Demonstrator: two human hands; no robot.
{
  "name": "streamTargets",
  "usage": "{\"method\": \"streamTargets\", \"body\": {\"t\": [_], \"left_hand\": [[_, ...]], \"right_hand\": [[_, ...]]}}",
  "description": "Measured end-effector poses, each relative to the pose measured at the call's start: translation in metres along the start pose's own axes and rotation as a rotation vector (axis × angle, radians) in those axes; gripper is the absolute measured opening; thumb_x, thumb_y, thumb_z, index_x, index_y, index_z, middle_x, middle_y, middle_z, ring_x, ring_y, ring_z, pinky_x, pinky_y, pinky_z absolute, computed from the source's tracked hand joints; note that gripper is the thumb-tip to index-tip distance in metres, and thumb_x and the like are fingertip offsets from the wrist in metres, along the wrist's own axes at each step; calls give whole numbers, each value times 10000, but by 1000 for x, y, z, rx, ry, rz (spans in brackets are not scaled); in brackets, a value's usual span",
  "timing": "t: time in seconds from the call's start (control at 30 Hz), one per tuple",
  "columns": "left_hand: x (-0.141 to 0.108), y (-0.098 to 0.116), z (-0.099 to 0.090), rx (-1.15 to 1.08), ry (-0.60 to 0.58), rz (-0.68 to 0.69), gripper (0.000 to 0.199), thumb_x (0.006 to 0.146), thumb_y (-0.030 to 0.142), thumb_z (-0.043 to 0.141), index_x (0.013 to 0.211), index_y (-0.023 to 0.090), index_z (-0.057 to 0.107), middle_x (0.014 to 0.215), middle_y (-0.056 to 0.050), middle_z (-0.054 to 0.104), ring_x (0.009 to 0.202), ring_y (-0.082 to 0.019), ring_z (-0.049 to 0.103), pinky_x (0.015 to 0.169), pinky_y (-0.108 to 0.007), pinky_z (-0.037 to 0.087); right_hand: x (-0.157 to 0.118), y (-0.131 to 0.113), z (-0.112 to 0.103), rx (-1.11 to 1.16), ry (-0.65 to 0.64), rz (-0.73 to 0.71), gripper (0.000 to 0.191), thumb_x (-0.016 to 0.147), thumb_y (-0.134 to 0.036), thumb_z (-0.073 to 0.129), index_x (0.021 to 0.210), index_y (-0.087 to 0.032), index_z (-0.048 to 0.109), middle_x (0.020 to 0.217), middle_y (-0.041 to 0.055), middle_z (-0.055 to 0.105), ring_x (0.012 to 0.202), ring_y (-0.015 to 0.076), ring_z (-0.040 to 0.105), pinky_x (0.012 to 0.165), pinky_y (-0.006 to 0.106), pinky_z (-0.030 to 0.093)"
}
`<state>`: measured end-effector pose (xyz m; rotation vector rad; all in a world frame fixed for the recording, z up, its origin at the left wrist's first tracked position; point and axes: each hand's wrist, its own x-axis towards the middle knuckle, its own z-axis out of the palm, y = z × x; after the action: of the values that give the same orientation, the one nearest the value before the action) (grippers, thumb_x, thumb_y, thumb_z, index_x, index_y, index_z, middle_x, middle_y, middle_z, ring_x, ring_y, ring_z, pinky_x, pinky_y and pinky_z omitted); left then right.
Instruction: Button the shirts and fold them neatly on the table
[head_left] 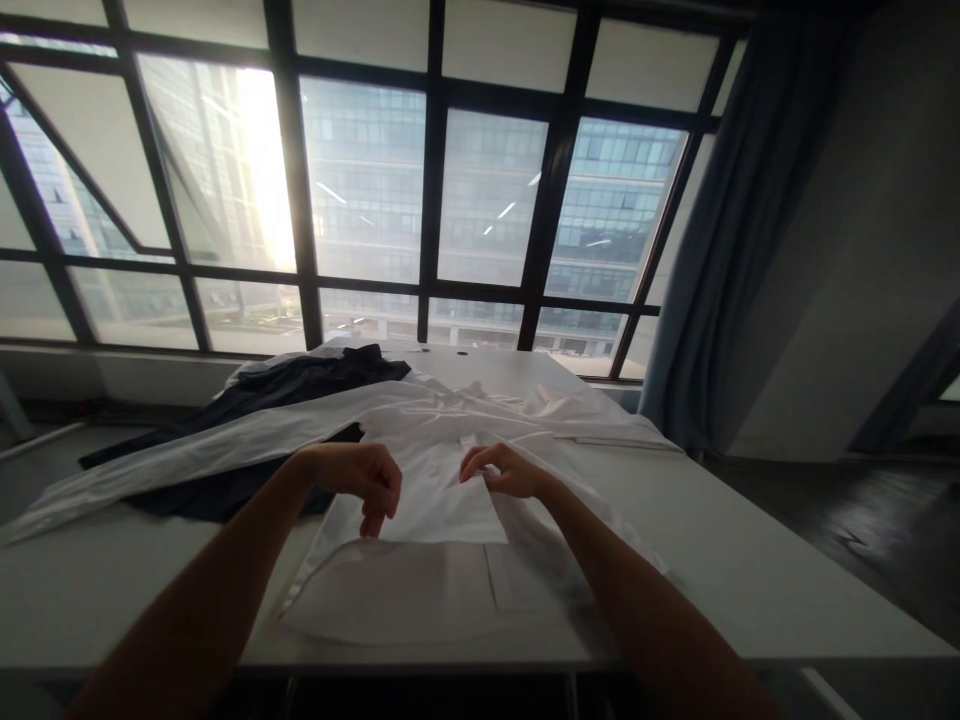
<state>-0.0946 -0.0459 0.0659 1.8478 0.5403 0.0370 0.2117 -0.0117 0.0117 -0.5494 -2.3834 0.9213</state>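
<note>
Head camera view shows a white long-sleeved shirt [420, 515] spread on a white table [765, 570], directly in front of the person, with its lower part lying near the table's front edge. The left hand [352, 472] is over the left side of the shirt's lower part, its fingers curled and pointing down at the cloth; whether they pinch any fabric I cannot tell. The right hand [514, 472] is a little farther right, just beside a slanting edge of the cloth, with its fingers bent and the thumb partly hidden; whether it grips that edge is also unclear. One sleeve [225, 440] stretches left across a dark navy garment [210, 500], which lies rumpled on the table's left side; the other reaches toward the right side of the table. The shirt's far part is wrinkled. Behind the table stands a wide, dark-framed window [364, 190], bright with sunlight at left, with a glass-fronted building [619, 205] outside. A blue-grey curtain [712, 270] hangs at the right, beside bare floor [855, 530].
</note>
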Motion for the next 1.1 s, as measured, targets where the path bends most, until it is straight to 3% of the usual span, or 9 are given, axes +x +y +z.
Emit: {"method": "streamTargets", "body": {"t": [0.1,0.2,0.27,0.37,0.47,0.6,0.77,0.97,1.1], "left_hand": [[18,2,8,92,100,36,416,812,538,654,885,132,704,703,-77,714,602,-162,648,581,-249,488],[48,-4,24,406,381,79,355,846,471,632,958,145,714,876,-87,725,756,-177,660,704,-278,505],[66,-11,36,623,471,113,323,853,412,638,1073,185,701,1059,-87,696,915,-198,642,841,-311,486],[79,-20,48,785,334,123,512,775,397,732,1256,264,620,1259,-79,600,1121,-242,560,982,-356,422],[78,-23,49,825,213,51,629,677,413,810,1266,299,622,1291,-76,558,1157,-272,527,985,-361,414],[83,-18,44,770,208,-4,358,782,410,698,1110,269,718,1100,-65,633,878,-194,608,799,-274,462],[120,-16,46,815,473,-187,339,859,413,525,787,168,748,680,-44,652,556,-135,497,562,-252,376],[143,-32,38,723,492,-226,256,752,342,628,600,144,689,466,24,508,479,-86,369,523,-227,327],[142,-45,24,794,588,-245,304,802,374,600,641,133,691,529,-9,570,507,-105,446,537,-233,324]], "right_hand": [[-4,-5,-6,18,-165,90,270,725,-109,627,959,-170,746,1065,68,703,973,197,637,882,331,481],[-7,-5,-7,-179,18,236,230,723,-105,595,886,-160,748,982,62,722,902,185,645,819,293,486],[-8,-4,-6,-345,146,351,167,738,-151,603,836,-137,738,846,59,719,754,160,628,701,253,475],[-9,-2,-4,-492,115,456,151,751,-251,639,757,-124,719,668,23,669,592,116,546,553,208,389],[-9,-4,-1,-517,2,515,233,771,-322,634,652,-130,694,548,-7,608,517,89,485,496,193,323],[-7,-8,5,-470,-97,620,294,795,-340,596,603,-137,685,468,-4,585,449,89,485,477,194,331],[0,-7,18,-607,-56,613,317,810,-298,552,588,-133,709,503,47,642,489,121,552,511,207,357],[6,6,25,-752,50,572,248,817,-281,573,775,-133,767,785,109,746,668,158,631,559,223,357],[12,18,16,-713,56,561,237,848,-270,572,802,-131,759,828,98,748,712,151,630,609,216,380]]}}
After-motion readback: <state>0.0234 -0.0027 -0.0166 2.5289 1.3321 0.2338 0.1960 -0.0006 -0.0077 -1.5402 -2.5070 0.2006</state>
